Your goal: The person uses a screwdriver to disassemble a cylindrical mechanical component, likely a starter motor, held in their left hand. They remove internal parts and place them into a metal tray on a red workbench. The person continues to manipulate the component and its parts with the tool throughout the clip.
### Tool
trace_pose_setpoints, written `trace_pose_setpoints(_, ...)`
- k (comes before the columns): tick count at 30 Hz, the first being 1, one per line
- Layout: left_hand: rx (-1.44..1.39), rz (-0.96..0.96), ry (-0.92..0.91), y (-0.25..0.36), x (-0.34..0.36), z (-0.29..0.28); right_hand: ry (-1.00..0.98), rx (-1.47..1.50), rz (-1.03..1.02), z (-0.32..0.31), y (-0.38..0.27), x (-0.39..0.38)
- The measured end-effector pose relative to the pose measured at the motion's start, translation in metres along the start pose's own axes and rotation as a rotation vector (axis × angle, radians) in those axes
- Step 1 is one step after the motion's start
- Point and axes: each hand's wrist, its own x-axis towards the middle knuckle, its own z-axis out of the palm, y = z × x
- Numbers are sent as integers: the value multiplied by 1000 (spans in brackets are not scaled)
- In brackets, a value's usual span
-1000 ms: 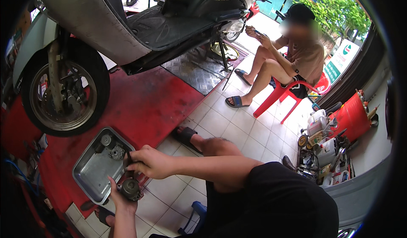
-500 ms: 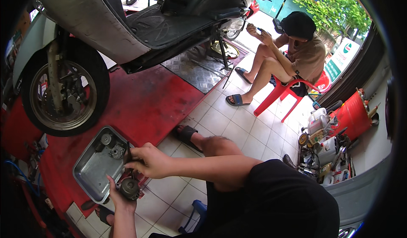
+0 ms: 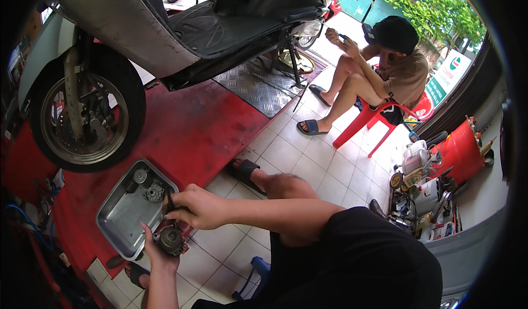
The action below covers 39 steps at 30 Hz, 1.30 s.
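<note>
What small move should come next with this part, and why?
Probably firm up your left hand around the round metal part: its thumb points away from it, while your right hand pinches a slim dark object close by. Whether object and part touch is unclear.

We count one left hand, one right hand, one dark piece, one round part, one tray with at least two metal parts, at least two bikes, one co-worker, four sandals, at least one chair, one stool, one drum.
</note>
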Motion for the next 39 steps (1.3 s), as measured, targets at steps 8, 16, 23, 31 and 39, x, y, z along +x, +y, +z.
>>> trace_pose_setpoints(8, -54, -14, 49, -3, 3, -1, -22, -57, 86, 2, -1, -3)
trace_pose_setpoints(16, -19, -23, 40, -1, -1, 8, 209, 76, -51, 5, -1, 0)
trace_pose_setpoints(23, 5, -1, 58, -3, -1, 7, 45, 14, -4, -1, 1, -5)
trace_pose_setpoints(31, 22, 16, 75, -2, 7, -9, 66, 47, -54, 0, -1, -4)
trace_pose_setpoints(39, 37, 41, 108, -4, 4, -1, 157, 21, 14, 7, 1, -8)
